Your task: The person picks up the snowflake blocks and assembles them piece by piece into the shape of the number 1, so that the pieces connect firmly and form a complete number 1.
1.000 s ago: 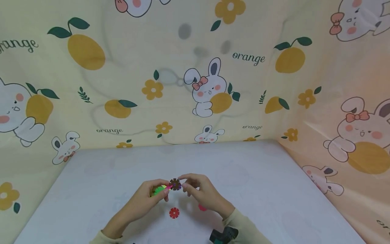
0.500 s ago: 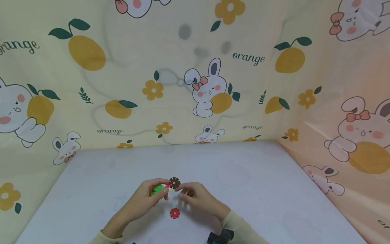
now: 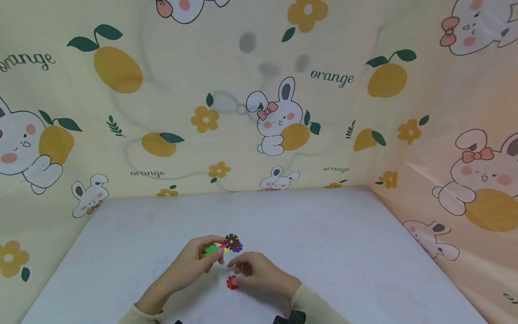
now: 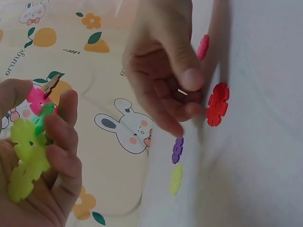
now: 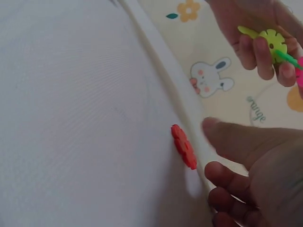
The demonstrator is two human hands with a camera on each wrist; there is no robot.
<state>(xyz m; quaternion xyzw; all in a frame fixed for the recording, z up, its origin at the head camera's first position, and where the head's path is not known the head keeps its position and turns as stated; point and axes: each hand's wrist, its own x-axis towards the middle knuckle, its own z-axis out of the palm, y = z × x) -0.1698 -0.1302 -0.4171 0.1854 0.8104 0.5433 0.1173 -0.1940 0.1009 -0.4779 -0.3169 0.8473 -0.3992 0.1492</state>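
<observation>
My left hand (image 3: 194, 265) holds a chain of notched flower-shaped plastic discs above the table. In the left wrist view the chain runs from yellow-green discs (image 4: 29, 161) through a green disc (image 4: 43, 116) and a pink disc (image 4: 37, 99) to a brown disc (image 4: 51, 86). My right hand (image 3: 267, 275) hovers over a red disc (image 4: 218, 105) on the table, fingers loosely bent and holding nothing. In the head view its thumb overlaps that disc; both wrist views show a gap between them.
A purple disc (image 4: 177, 150) and a yellow disc (image 4: 176, 179) lie on the white table (image 3: 344, 252) past the hands. Another pink disc (image 4: 203, 47) lies near my right hand, hidden from the head view. Printed cloth (image 3: 182, 81) hangs behind the table.
My right hand has come away from beside the brown disc, moving down and toward me to the red disc. My left hand has stayed nearly still with the chain.
</observation>
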